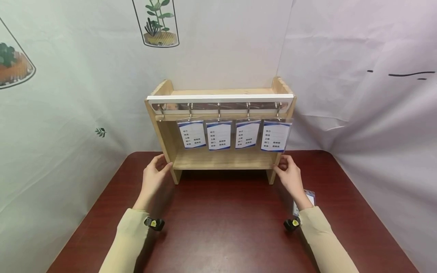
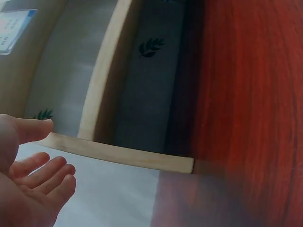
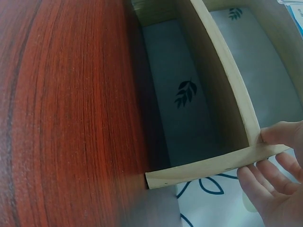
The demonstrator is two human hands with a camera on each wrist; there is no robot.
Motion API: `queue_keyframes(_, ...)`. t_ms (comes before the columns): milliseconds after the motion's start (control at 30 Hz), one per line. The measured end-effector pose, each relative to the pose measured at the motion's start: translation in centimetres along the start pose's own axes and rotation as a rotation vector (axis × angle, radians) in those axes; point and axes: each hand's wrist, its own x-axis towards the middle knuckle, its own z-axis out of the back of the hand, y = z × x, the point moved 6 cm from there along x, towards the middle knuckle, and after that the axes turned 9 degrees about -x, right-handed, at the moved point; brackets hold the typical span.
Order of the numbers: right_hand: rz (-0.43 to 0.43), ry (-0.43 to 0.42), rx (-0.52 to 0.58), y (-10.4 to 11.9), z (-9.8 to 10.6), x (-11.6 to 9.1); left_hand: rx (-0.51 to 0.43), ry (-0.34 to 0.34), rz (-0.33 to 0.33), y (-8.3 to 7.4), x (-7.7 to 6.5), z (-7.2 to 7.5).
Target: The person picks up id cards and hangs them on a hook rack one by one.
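Note:
A small two-level wooden shelf [image 1: 225, 162] stands at the back of the table. Several clear badge holders [image 1: 219, 135] with white and blue cards hang from metal hooks [image 1: 219, 112] along its upper front. My left hand [image 1: 156, 175] is at the left side panel [image 2: 118, 153], thumb over its front edge and loosely bent fingers outside. At the opposite side panel [image 3: 213, 168], my right hand [image 1: 290, 176] pinches the edge: the thumb lies inside near the lower board, the fingertips against the outer face. The leftmost hook carries no badge.
Another badge holder [image 1: 308, 196] lies on the dark red table [image 1: 218, 227] at the right, partly covered by my right forearm. White cloth [image 1: 225, 45] with plant drawings hangs behind the shelf and along both sides.

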Motion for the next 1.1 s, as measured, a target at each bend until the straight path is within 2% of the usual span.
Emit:
queue_keyframes(133,0.001,-0.003,0.003,0.0,-0.1,-0.1,0.032,-0.002,0.025,0.5,0.1,-0.3)
queue_keyframes(467,-0.001,-0.004,-0.001,0.1,0.1,-0.1,0.082,-0.026,0.012,1.0,0.3,-0.8)
queue_keyframes(733,0.003,-0.003,0.014,0.2,0.1,-0.2,0.110,-0.016,0.028,1.1,0.2,-1.2)
queue_keyframes(1100,0.013,0.000,0.007,0.2,0.1,-0.2,0.076,-0.008,0.023,1.2,0.1,-1.7)
